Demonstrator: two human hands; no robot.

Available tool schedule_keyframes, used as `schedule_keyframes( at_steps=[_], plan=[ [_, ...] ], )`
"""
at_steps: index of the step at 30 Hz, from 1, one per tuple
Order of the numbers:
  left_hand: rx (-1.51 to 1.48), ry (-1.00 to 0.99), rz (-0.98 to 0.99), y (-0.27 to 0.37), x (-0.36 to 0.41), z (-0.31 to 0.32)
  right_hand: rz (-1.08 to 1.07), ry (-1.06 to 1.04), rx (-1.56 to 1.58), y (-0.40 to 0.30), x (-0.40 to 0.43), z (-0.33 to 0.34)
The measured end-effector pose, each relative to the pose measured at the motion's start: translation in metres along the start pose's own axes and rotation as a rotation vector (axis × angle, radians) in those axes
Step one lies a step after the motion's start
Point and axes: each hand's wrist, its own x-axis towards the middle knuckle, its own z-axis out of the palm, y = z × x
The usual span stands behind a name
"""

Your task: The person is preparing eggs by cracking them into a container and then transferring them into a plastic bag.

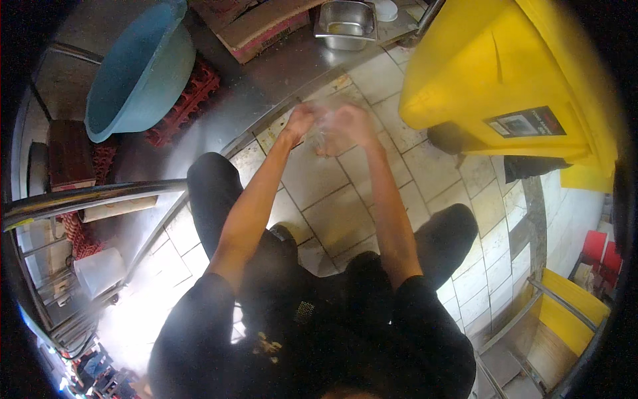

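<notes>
Both of my hands are raised in front of me, close together over the tiled floor. My left hand pinches one side of what looks like a clear plastic bag. On the other side, my right hand has its fingers bent in at the bag's top, blurred by motion. The bag hangs just below the fingers. A brownish patch shows low in it, too hazy to tell what it is.
A yellow plastic bin stands at the right. On the low steel shelf at the left are a blue basin, red egg trays, a cardboard box and a steel pan. A yellow chair is at the lower right.
</notes>
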Motion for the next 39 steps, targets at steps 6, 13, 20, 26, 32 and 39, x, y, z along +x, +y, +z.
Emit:
schedule_keyframes(
  at_steps=[6,13,20,26,32,39],
  plan=[
    [0.263,-0.193,0.355,0.005,-0.005,-0.007,0.044,0.194,-0.116,0.019,0.006,0.032],
    [0.470,0.015,0.312,-0.009,-0.026,-0.004,0.159,-0.307,0.055,0.042,0.025,-0.003],
    [1.167,0.203,0.646,-0.011,-0.055,0.020,0.448,-0.047,0.543,0.045,0.031,0.019],
    [1.270,0.044,0.598,-0.056,-0.101,0.042,0.673,0.415,0.533,0.108,0.052,0.011],
    [1.105,0.058,0.443,-0.040,-0.111,0.005,0.421,-0.014,0.449,0.043,0.051,0.023],
    [1.241,0.230,0.055,-0.015,-0.048,0.038,0.339,-0.084,0.303,0.083,0.024,-0.008]
  ],
)
